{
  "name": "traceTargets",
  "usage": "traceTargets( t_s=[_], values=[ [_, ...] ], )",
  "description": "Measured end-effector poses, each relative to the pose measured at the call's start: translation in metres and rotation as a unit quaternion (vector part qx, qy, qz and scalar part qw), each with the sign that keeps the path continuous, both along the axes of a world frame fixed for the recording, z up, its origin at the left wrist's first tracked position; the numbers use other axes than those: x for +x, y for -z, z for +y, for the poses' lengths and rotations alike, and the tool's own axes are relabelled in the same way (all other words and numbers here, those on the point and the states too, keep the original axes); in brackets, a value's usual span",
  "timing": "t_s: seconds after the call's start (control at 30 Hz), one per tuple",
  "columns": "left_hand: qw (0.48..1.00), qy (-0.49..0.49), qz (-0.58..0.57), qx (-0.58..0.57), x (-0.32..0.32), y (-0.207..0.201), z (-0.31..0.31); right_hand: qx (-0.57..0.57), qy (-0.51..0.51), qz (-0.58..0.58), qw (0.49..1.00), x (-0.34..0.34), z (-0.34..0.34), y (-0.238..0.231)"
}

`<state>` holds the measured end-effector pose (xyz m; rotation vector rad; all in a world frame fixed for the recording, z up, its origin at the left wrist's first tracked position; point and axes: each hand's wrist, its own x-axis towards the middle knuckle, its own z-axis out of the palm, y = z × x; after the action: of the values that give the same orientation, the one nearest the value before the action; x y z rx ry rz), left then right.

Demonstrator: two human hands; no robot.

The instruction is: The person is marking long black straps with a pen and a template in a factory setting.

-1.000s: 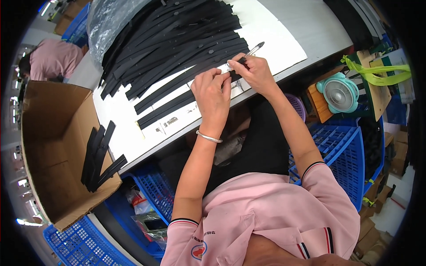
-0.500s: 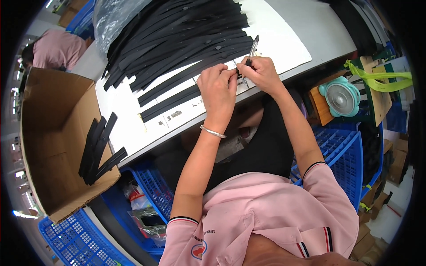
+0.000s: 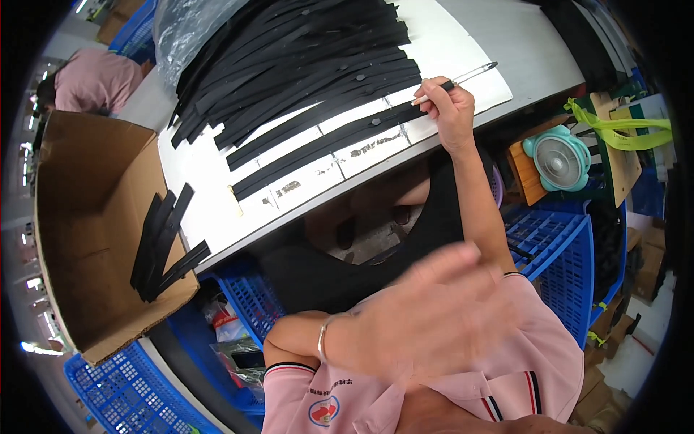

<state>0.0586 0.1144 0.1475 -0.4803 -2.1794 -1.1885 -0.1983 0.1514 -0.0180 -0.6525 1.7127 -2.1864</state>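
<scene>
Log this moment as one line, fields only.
right hand: grips pen-like tool at black strip | left hand: raised, blurred, empty | table: strip pile

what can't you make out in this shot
Head view only:
- Left hand: motion-blurred close to the camera, so fingers and any grip cannot be told.
- Thin tool in the right hand: too small to identify.
- Marks on the white sheet under the black strips: too small, partly covered by strips.
- Cardboard box: its far wall hides the floor behind it.

Bright even light; motion-blurred left hand (image 3: 426,318); fisheye-bent edges
</scene>
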Motion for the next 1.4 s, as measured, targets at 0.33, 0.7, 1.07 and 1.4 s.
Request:
traceTargets(
  t_s=[0.33,0.7,1.07,1.4],
  values=[
    [0.999,0.049,-0.005,0.022,0.029,-0.051,-0.006,0.005,0.005,0.011,1.0,-0.002,0.0,0.0],
    [0.984,-0.156,-0.071,0.056,0.097,-0.017,-0.048,-0.01,0.024,0.023,0.999,-0.004,0.004,0.005],
    [0.764,-0.582,-0.24,-0.139,0.133,0.131,-0.126,0.159,-0.087,0.2,0.963,0.013,-0.004,0.003],
    [0.671,-0.672,-0.264,-0.168,0.22,0.161,-0.178,0.257,-0.062,0.345,0.9,0.01,-0.023,-0.004]
  ],
)
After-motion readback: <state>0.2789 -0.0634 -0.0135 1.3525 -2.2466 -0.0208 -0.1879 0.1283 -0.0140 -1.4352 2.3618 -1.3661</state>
